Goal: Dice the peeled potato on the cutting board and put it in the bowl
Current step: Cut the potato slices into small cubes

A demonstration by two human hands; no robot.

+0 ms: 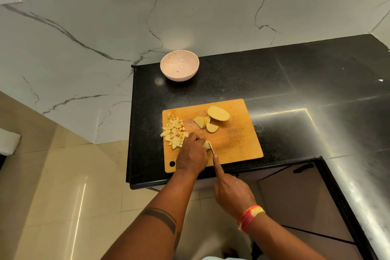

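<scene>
**Dicing the potato: keep the cut piece pinned and the knife square**

The black worktop (295, 82) carries everything, with the wooden cutting board (236, 143) lying near its front edge and the pale bowl (179, 65) standing well apart from the board, toward the wall; apart from some smears and a speck, nothing lies in it yet

On the board, the largest uncut potato half (218, 113) lies cut face up at the far side, with a fan of slices (205, 123) just beside it. A heap of finished dice (174, 132) sits at the board's left edge, so the job looks perhaps a third done

The left hand (193, 155) curls its fingers over a small potato piece (206, 144) and pins it to the board. The right hand (233, 193) is wrapped round the knife handle, which it hides, with the index finger stretched along the spine of the knife (211, 147), whose blade meets the piece right beside the left fingertips

To do this step well, I judge the left fingertips should stay tucked back behind the knuckles, since the blade runs so close. Even, straight-down cuts would keep the cubes matching the heap. Pushing finished dice left keeps the cutting spot free, and the bowl may need bringing nearer before the transfer
</scene>
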